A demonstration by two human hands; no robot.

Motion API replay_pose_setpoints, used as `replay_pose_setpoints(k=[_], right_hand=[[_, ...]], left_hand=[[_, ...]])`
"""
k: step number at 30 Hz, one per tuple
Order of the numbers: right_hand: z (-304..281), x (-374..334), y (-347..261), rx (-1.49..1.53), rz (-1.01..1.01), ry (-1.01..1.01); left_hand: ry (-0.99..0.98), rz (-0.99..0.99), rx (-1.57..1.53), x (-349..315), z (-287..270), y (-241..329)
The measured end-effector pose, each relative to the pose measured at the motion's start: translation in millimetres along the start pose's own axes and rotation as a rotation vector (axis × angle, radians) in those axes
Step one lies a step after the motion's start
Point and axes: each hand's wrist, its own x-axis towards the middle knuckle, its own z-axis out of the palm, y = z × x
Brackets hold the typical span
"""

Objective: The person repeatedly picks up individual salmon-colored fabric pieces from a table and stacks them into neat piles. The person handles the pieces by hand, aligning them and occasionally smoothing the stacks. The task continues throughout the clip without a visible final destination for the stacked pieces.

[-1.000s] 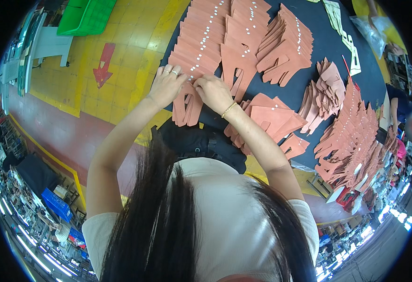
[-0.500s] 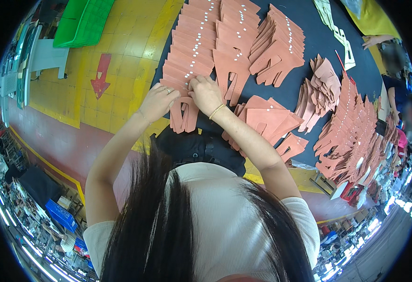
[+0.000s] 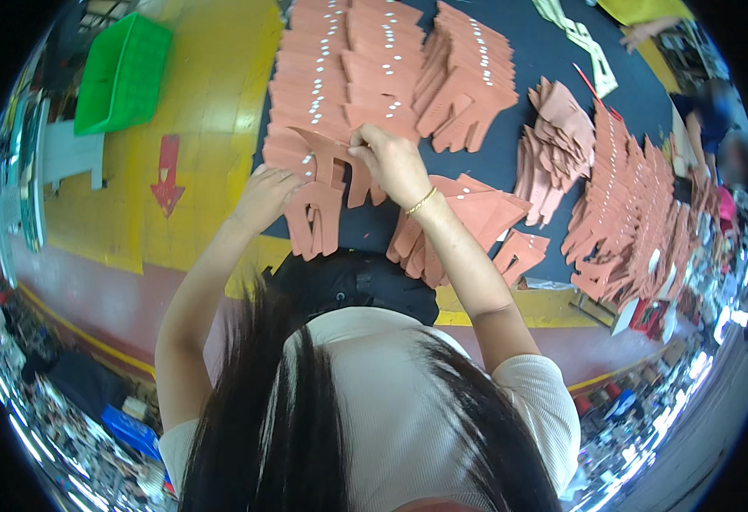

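Observation:
A salmon-coloured leather-like cut piece (image 3: 333, 152) with a slot is raised and tilted above its overlapped row. My right hand (image 3: 391, 166), wearing a gold bracelet, pinches it by its right edge. At the row's near left edge is my left hand (image 3: 264, 198), fingers bent together on the front piece (image 3: 314, 218), which has two prongs pointing toward me. White dots run along the overlapped row (image 3: 310, 81) behind. A second dotted row (image 3: 382, 72) lies just right of it, partly behind the raised piece.
The pieces lie on a dark table (image 3: 476, 171). Further right are a fanned stack (image 3: 468, 77), a loose pile (image 3: 553, 145) and longer rows (image 3: 617, 196). A nearer stack (image 3: 455, 222) lies beside my right forearm. Beyond the table's left edge stands a green crate (image 3: 122, 77). Another person's hand (image 3: 647, 32) is at the far right.
My right hand has lifted a piece off the row and moved right, away from my left hand. The left hand stays by the front piece. The whole view has shifted slightly.

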Motion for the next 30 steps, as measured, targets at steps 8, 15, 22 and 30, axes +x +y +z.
replay_pose_setpoints(k=[8, 15, 22, 30], right_hand=[[-112.7, 23.9, 92.6, 0.03, 0.359, 0.181], [-150.7, 25.9, 164.0, -0.085, 0.465, 0.264], [-147.6, 28.0, 188.9, -0.052, 0.478, 0.365], [-148.3, 31.4, 192.6, -0.153, 0.405, 0.34]], left_hand=[[-0.109, -0.074, -0.031, 9.1, 0.3, 0.4], [-0.168, -0.091, -0.008, 15.9, -3.7, 2.7], [-0.168, -0.084, -0.056, 20.0, -3.5, 2.0], [-0.197, -0.099, -0.029, 19.1, -4.8, 3.2]])
